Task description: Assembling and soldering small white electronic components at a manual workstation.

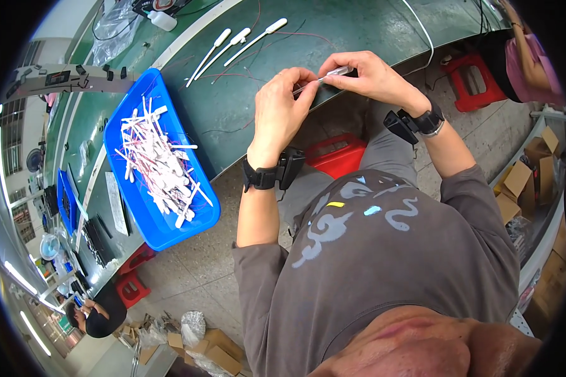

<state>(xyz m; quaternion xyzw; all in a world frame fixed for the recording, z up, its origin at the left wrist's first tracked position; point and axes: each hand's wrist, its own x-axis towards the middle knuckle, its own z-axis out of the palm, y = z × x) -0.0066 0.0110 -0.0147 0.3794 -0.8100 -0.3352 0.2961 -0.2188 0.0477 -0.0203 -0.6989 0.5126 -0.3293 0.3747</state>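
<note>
Over the near edge of the bench, my left hand (280,107) and my right hand (368,75) pinch the two ends of one slim pale stick (339,71). Its wider, whitish end lies in my right fingers, and its thin part runs into my left fingertips, which partly cover it. Beyond my left hand, several similar white sticks (256,41) with wide ends lie side by side on the bench. Thin red wires (233,75) trail near them. To the left, a blue bin (188,237) holds a heap of such white sticks (154,157) tangled with red wires.
The green bench (358,31) stretches across the top. A white squeeze bottle (162,21) stands at its far left. Red stools (333,155) are under and beside the bench. One person (538,69) sits at right, another (100,317) at lower left. Cardboard boxes (214,352) lie on the floor.
</note>
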